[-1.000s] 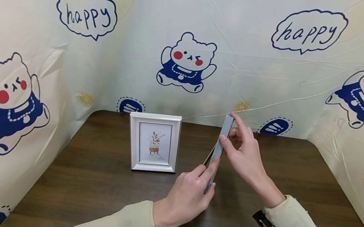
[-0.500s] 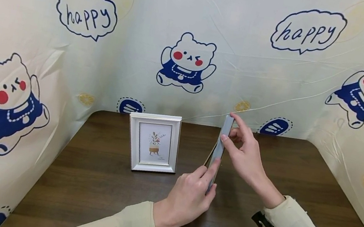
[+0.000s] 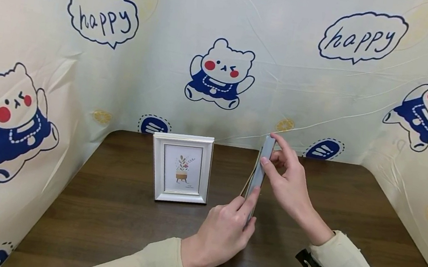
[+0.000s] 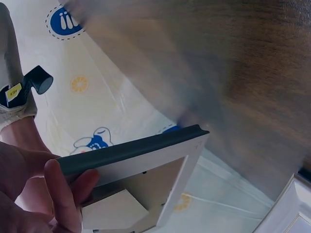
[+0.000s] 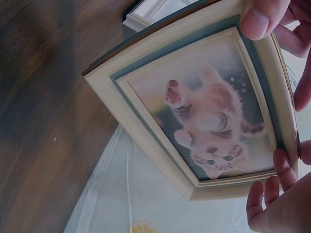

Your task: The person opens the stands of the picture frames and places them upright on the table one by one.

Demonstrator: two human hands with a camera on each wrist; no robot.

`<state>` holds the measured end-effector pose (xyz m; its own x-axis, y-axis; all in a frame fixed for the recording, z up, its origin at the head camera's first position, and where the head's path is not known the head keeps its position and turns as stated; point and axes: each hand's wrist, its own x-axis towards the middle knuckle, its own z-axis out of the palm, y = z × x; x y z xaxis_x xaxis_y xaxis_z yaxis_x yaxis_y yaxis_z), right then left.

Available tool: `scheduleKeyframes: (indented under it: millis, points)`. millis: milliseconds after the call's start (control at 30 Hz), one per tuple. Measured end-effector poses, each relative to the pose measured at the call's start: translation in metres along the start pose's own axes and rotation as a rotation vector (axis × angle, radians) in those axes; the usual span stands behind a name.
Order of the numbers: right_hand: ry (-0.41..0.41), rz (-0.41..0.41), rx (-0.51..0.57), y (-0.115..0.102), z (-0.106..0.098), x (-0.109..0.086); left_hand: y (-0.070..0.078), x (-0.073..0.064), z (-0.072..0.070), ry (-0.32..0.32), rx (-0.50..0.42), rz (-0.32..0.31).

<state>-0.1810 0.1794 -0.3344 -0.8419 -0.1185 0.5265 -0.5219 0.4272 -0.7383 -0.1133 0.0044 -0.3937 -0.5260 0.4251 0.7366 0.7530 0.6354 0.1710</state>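
Both hands hold a picture frame (image 3: pixel 258 175) upright, its grey-blue side edge toward the head camera. My left hand (image 3: pixel 221 227) grips the near lower part, with the index finger along the edge. Higher up, my right hand (image 3: pixel 290 184) pinches the frame, thumb on the edge and index finger at the top corner. The right wrist view shows a cream and teal border round a kitten photo (image 5: pixel 214 121), upside down there. From behind, the left wrist view shows brown backing and a pale stand flap (image 4: pixel 114 211). To the left, a white picture frame (image 3: pixel 155 166) stands on the table.
The dark wood table (image 3: pixel 100 227) ends at a printed cloth backdrop (image 3: pixel 231 16) that hangs behind and on both sides. A black clip-like device (image 3: pixel 309 260) sits at the right sleeve cuff. The standing white frame holds a plant print.
The held frame has turned very slightly, so a bit more of its back shows along the left side. Both hands keep their grip, and the white frame stays in place.
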Motion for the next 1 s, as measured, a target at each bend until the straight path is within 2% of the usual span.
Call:
scheduleKeyframes:
  millis: [533, 1000]
  points:
    - [0.004, 0.011, 0.065, 0.0009, 0.0009, -0.0014, 0.0028, 0.0011, -0.0027, -0.047, 0.017, 0.013]
    - [0.019, 0.01, 0.08, -0.002, -0.0003, -0.0033, 0.003, 0.0018, -0.0041, -0.042, 0.058, 0.031]
